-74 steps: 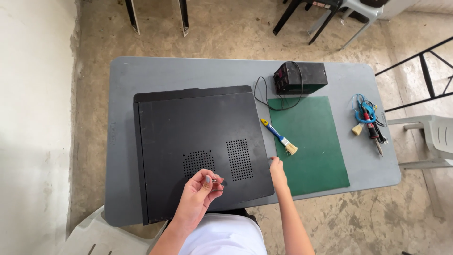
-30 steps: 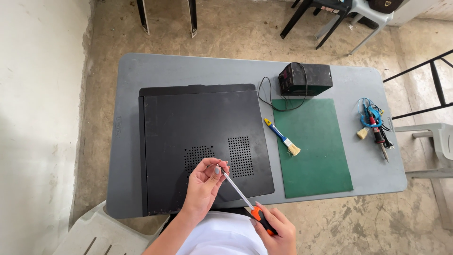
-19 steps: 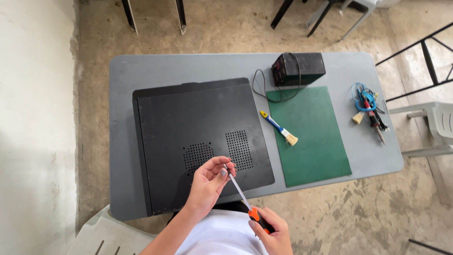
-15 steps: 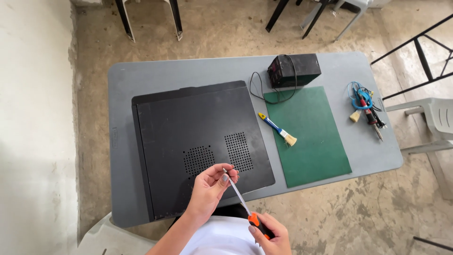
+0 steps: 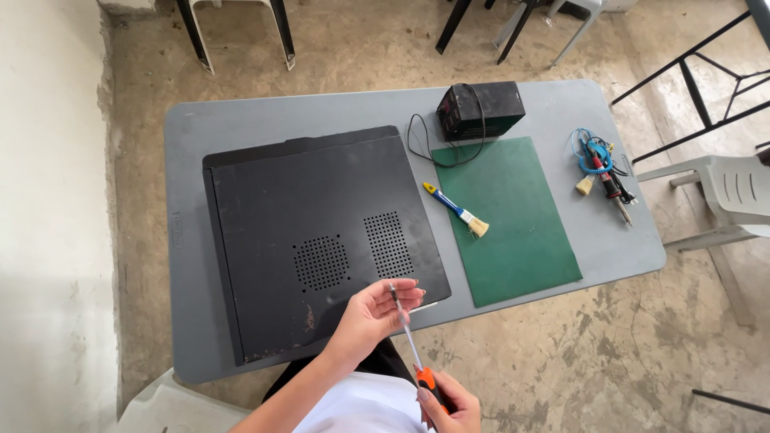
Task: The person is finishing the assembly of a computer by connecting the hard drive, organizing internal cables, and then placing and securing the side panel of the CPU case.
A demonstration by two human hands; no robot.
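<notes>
- We look down on a bare concrete floor and a grey folding table (image 5: 200, 128), with chair legs at the far edge and a pale plastic chair off to the right.
- On the table lies a black computer case (image 5: 313, 240) on its side, vented panel up; beside it sits a green mat (image 5: 521, 232) with a small blue-and-yellow brush (image 5: 455, 208) across its corner, a black box with a cable (image 5: 480, 108) behind the mat, and a bundle of hand tools (image 5: 603, 172) well off to the right.
- Our left hand (image 5: 375, 314) hovers over the case's near edge, fingers curled and pinched about the tip of the screwdriver (image 5: 409, 341) — whether a screw sits there is too small to tell.
- Our right hand (image 5: 449, 405) is closed around the orange handle, low in the view by our lap.
- To do this well, we judge it best to keep the shaft steady with the handle hand, let the fingertips alone work at the tip, and stay above the case so nothing small drops to the floor.
- Against 2.5 seconds ago: then the right hand rested on the case's near corner without the tool — now it grips the screwdriver, and the left hand has moved to meet its tip.
</notes>
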